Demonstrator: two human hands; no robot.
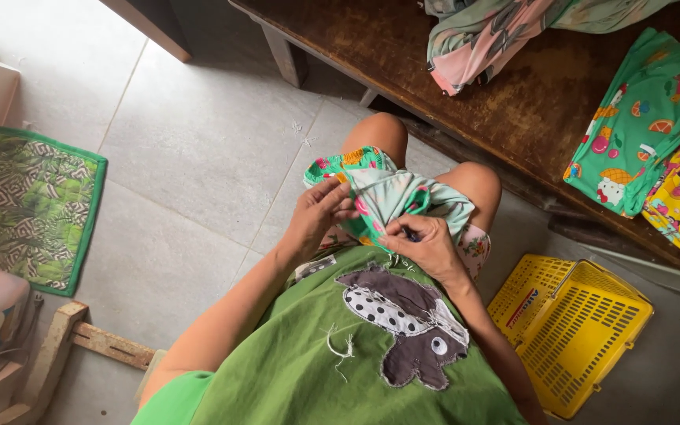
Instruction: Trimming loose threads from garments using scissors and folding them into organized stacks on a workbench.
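We hold a small green printed garment (pixel 387 197) over our lap. Our left hand (pixel 318 214) pinches its edge, fingers closed on cloth. Our right hand (pixel 426 244) grips it too, fingertips clamped around a small dark tool (pixel 409 234). A yellow basket (pixel 572 330) sits beyond our right fingers.

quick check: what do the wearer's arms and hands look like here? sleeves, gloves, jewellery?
Both arms are bare from the shoulder down; the only sleeve edge showing is the short green one of the shirt at the left shoulder. The left hand and right hand are ungloved. No rings, watch or bracelets are visible. The shirt front carries a brown patch with a polka-dot piece and loose white threads.
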